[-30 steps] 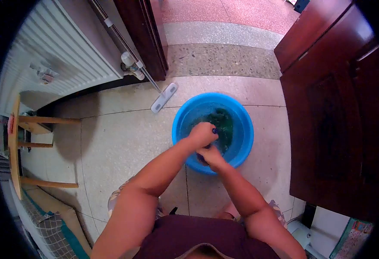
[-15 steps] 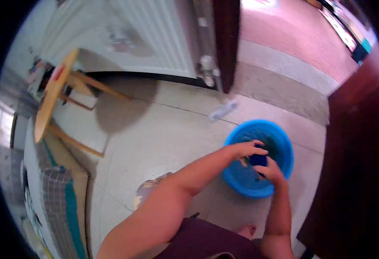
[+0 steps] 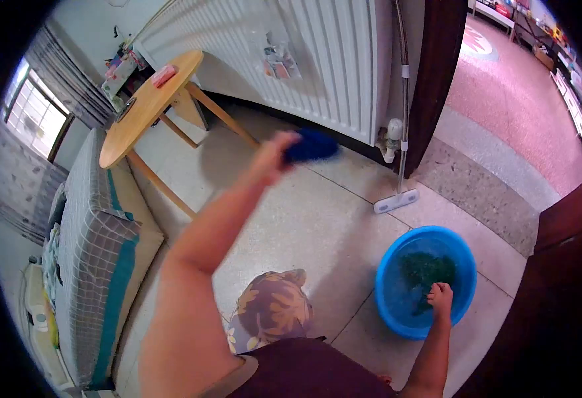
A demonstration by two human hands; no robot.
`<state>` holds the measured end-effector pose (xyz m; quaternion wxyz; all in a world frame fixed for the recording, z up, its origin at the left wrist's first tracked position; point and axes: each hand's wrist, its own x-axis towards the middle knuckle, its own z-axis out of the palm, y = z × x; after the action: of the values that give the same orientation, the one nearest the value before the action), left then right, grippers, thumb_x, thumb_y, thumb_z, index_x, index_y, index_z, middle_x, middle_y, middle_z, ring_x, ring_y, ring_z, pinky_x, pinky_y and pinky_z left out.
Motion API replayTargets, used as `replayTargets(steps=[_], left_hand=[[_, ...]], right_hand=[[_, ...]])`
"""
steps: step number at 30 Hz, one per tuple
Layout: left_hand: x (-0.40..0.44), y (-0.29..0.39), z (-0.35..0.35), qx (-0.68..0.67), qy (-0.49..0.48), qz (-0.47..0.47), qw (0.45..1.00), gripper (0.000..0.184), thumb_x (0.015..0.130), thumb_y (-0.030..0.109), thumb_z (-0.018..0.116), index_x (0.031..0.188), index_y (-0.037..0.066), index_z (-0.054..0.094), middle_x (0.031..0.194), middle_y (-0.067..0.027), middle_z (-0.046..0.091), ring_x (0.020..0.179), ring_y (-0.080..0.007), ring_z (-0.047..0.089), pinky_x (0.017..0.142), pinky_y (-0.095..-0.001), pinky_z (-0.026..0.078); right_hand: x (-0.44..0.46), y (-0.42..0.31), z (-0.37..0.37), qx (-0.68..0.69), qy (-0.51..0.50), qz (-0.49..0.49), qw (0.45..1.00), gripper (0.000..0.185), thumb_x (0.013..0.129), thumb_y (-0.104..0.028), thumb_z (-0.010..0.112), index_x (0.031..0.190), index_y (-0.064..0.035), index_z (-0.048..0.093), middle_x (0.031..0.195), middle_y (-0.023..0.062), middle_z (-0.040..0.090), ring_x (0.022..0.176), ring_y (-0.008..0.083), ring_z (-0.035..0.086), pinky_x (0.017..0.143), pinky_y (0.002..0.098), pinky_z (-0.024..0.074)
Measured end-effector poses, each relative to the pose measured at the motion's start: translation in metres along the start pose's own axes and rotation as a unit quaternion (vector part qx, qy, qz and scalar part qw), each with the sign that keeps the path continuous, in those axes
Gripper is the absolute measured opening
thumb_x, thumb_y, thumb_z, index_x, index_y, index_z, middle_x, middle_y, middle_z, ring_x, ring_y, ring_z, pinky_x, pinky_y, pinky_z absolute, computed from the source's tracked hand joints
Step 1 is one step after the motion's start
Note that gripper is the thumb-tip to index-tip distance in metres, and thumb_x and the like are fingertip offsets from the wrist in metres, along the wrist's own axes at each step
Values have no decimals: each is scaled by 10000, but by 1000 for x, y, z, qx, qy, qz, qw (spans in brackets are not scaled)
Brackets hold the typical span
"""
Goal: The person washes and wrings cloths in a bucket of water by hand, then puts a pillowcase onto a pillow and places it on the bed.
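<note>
My left hand point(image 3: 274, 159), blurred by motion, is raised well to the left of the basin. It grips a dark blue cloth point(image 3: 312, 146), whose exact shape is smeared. My right hand point(image 3: 439, 298) hangs over the near right part of a round blue basin point(image 3: 382, 292) with its fingers curled closed. What it holds, if anything, I cannot make out. Dark green material point(image 3: 423, 267) lies in the water in the basin, just beyond those fingers.
A flat mop point(image 3: 397, 201) stands against the wall beside the doorway. Left of it are a white radiator point(image 3: 334, 73) and a wooden table point(image 3: 148, 99). A bed point(image 3: 99, 225) is at the left, and a dark door point(image 3: 563, 265) at the right.
My left hand has lifted the dark blue cloth out of the basin and swung it up and left. My right hand has let go of it and stays over the basin. The view has shifted.
</note>
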<state>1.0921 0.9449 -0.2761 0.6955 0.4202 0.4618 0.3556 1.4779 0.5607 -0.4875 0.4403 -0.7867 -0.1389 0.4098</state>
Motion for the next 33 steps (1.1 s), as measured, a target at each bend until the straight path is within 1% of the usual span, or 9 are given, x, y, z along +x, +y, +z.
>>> replayTargets(steps=[5,8,10,11,14,16,21,28,33], left_hand=[[-29,149,-142,-157,162,373,900,335,819,316,545,1023,54,509,948,-93,542,811,-226,538,673,-312,481],[-56,200,-181,-209,247,376,868,360,813,279,572,1073,44,492,1120,-150,469,940,-301,501,784,-433,454],[-47,194,-215,22,300,400,866,405,806,284,579,1106,39,463,1132,-170,442,928,-323,500,774,-442,454],[-37,189,-240,143,314,409,845,426,806,290,577,1122,35,447,1133,-177,434,926,-330,501,769,-445,455],[17,145,-205,-25,200,272,941,396,852,292,462,1137,19,424,1046,-114,498,951,-256,512,818,-369,402],[28,106,-147,-6,228,238,944,259,841,207,471,1049,53,461,922,-71,556,839,-166,549,702,-303,429],[-14,-19,66,98,-23,100,990,178,808,179,527,958,83,542,831,-25,586,736,-123,557,622,-251,424],[-55,-165,233,238,-327,-170,899,261,816,216,525,1039,80,522,910,-52,591,783,-139,574,645,-279,451],[-76,-252,248,59,-233,-302,923,240,819,222,524,1014,82,524,907,-50,591,770,-144,576,638,-310,460]], right_hand=[[63,99,-17,-243,114,-245,932,340,708,-94,585,1022,17,517,855,135,579,720,236,573,668,332,471],[60,107,-13,-326,195,-253,890,455,661,-90,615,1083,28,495,947,174,566,842,263,559,787,342,441],[54,116,-8,-383,243,-188,871,530,636,-96,635,1123,32,472,1012,197,545,923,268,540,833,345,419],[51,122,-10,-293,139,-130,937,562,626,-105,645,1138,31,456,1055,203,522,980,276,512,860,349,398],[59,213,-14,-190,125,-87,970,665,613,-107,659,1199,23,371,1091,202,494,1011,275,493,839,360,411],[7,118,0,-183,42,83,979,697,609,-147,671,1209,17,355,1137,199,470,1069,294,457,897,354,371],[11,104,41,-281,236,52,929,773,591,-218,687,1239,-12,318,1169,236,445,1089,364,435,922,391,353],[7,111,38,-164,109,75,978,641,677,-214,617,1230,-27,353,1140,217,485,1059,338,478,906,384,369],[7,116,35,-365,-44,134,920,552,654,-212,659,1131,-18,462,1093,217,514,988,355,509,876,386,393]])
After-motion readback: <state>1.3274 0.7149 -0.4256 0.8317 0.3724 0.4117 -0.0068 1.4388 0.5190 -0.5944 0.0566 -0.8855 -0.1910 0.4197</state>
